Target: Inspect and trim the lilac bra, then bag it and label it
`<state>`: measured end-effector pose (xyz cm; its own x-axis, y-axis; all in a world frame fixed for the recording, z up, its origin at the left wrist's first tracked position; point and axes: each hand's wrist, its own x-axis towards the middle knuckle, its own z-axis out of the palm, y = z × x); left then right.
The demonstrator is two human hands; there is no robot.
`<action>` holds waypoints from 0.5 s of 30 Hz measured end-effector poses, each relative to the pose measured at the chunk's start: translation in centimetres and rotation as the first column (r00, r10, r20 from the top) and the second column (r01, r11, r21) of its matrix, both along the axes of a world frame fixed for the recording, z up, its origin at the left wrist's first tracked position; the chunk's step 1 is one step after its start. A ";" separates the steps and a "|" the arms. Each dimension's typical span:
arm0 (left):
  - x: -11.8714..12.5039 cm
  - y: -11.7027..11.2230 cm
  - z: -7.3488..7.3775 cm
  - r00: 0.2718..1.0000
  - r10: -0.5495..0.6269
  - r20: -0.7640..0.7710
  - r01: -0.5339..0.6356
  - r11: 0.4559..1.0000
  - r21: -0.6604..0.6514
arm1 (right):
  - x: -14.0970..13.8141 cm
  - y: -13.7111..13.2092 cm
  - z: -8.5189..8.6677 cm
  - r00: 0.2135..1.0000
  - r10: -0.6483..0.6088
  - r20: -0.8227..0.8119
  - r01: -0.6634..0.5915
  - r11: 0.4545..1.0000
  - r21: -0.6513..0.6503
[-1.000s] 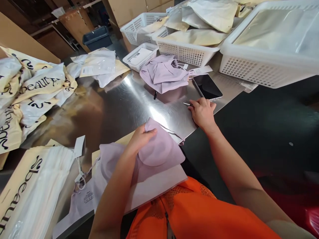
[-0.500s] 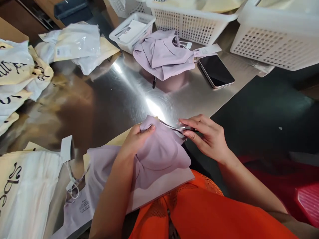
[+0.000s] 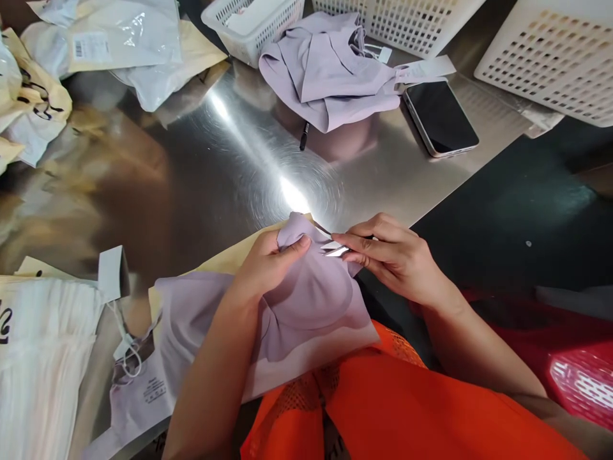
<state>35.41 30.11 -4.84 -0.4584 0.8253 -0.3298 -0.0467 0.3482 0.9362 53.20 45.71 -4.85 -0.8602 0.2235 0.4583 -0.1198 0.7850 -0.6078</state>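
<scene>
- While the left hand (image 3: 271, 265) pinches the top edge of the lilac bra (image 3: 316, 297) between thumb and fingers, its thumb lies near the blades; if the cloth slipped, I think the tips could nick the skin.
- The right hand (image 3: 395, 255) is closed around small metal scissors (image 3: 337, 248), whose blades stand apart, just over the bra's cup. A small turn of the wrist could, in my judgement, let a point snag or cut the smooth fabric.
- A thin dark strip (image 3: 322, 226) runs near the blades; I cannot tell if it is part of the bra. Because it is so close, it might be caught by mistake.
- The bra lies at the near side of the tabletop (image 3: 205, 185), over a cream bag (image 3: 239, 248), close to the orange garment (image 3: 412, 402). A pull could drag it toward the lap, because its cloth looks soft and slippery.
- Toward the left, the white hang tag (image 3: 110, 273) and its cord (image 3: 131, 364) lie loose; the cord could tangle if the bra were lifted quickly.
- The smartphone (image 3: 443, 119) lies well apart from the blades, so I see little risk there.
</scene>
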 end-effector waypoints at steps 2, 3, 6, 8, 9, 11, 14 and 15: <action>0.0 0.0 0.0 0.999 -0.007 -0.034 0.007 1.000 0.003 | -0.1 0.2 -0.1 1.000 0.019 0.003 -0.019 1.000 -0.013; 0.0 0.0 0.0 0.999 -0.005 -0.050 0.006 1.000 0.006 | -0.2 0.3 -0.1 1.000 0.030 -0.001 -0.030 0.999 -0.020; 0.0 0.0 0.0 0.996 -0.009 -0.088 0.010 1.000 0.012 | -0.4 0.4 -0.1 0.998 0.065 -0.019 -0.065 0.997 -0.038; 0.0 0.0 0.0 0.995 -0.020 -0.099 0.021 1.000 0.015 | -0.5 0.5 0.0 0.997 0.079 -0.015 -0.080 0.995 -0.052; 0.0 0.0 0.0 0.994 -0.023 -0.106 0.025 1.000 0.017 | -0.5 0.5 0.1 0.996 0.085 -0.009 -0.085 0.995 -0.058; -0.1 0.0 0.0 0.993 -0.028 -0.116 0.030 0.999 0.015 | -0.5 0.5 0.2 0.996 0.093 0.003 -0.093 0.994 -0.066; -0.1 -0.1 -0.1 0.992 -0.042 -0.116 0.044 0.999 0.015 | -0.5 0.5 0.3 0.994 0.105 0.000 -0.105 0.992 -0.067; -0.1 -0.1 -0.1 0.992 -0.048 -0.116 0.051 0.999 0.017 | -0.5 0.6 0.3 0.994 0.108 -0.005 -0.108 0.992 -0.068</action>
